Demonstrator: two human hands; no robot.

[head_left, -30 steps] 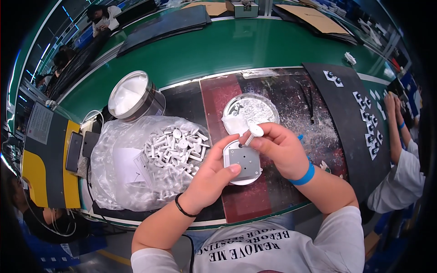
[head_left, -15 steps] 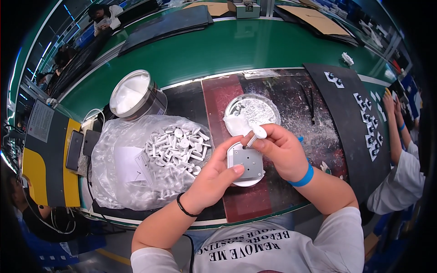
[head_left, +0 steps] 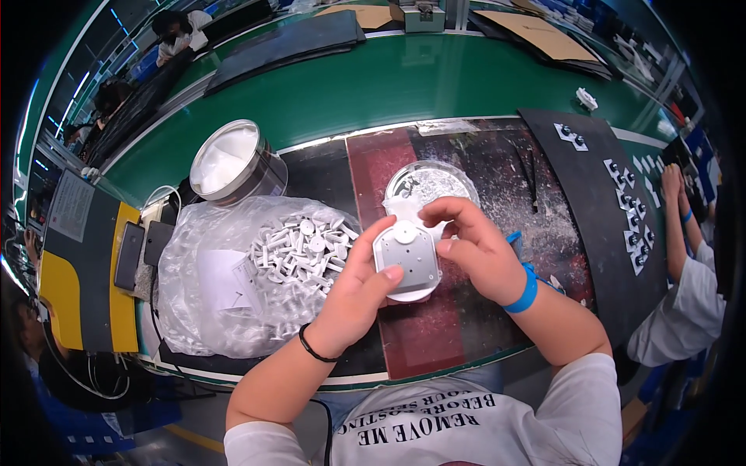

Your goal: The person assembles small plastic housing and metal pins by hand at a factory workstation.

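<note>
The left hand (head_left: 353,291) grips a grey-and-white housing (head_left: 410,266), a white disc-headed pin (head_left: 403,231) beside its fingertips; rightward, the right hand (head_left: 483,252) is unclasped, fingers curled.

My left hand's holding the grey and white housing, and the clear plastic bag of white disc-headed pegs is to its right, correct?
Not quite: in the head view, the clear plastic bag of white disc-headed pegs is to the left of the grey and white housing. Your left hand does hold it.
</note>
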